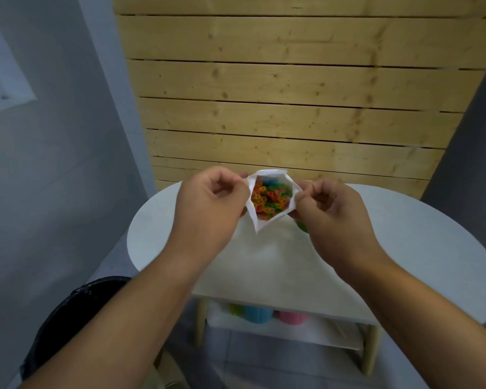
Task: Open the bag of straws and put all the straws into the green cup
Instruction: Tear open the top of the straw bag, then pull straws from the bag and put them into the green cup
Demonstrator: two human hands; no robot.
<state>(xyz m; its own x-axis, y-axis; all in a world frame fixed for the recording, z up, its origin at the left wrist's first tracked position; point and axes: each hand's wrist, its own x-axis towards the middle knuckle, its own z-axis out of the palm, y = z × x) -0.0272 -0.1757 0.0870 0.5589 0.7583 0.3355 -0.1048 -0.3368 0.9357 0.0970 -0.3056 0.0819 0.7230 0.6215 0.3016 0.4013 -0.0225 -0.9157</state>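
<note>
A white plastic bag of straws is held upright above the white round table, its mouth pulled wide apart. Inside it I see the round ends of several orange, green and blue straws. My left hand pinches the bag's left edge and my right hand pinches its right edge. A small green patch shows under my right hand; it may be the green cup, mostly hidden by the hand.
A wooden plank wall rises behind the table. On the shelf under the tabletop stand a blue cup, a pink cup and something yellow-green. A black bag-lined bin sits at lower left.
</note>
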